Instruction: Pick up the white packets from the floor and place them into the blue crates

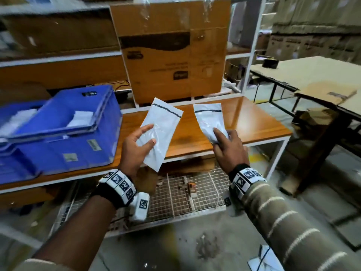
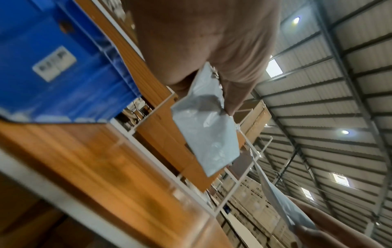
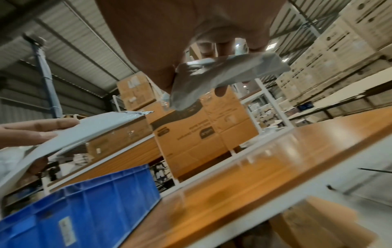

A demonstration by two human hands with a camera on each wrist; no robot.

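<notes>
two white packets held up over the table, one in each hand, crates off to the left

the left hand (image 1: 136, 145) grips the left packet (image 1: 160, 133) by its lower half, thumb curled across the front and fingers behind, so the sealed end with the dark strip stands clear above the fingertips; the right hand (image 1: 228, 147) pinches the right packet (image 1: 209, 122) at its crumpled bottom end, the rest fanning up beyond the fingers. both hang above the wooden table (image 1: 254, 122), apart from each other. the blue crates (image 1: 64, 145) sit left of the left hand's fingers, the upper one already holding white packets, so gripping low likely frees the tops to drop in first. another packet (image 1: 263, 261) lies on the floor, below the right forearm.
</notes>
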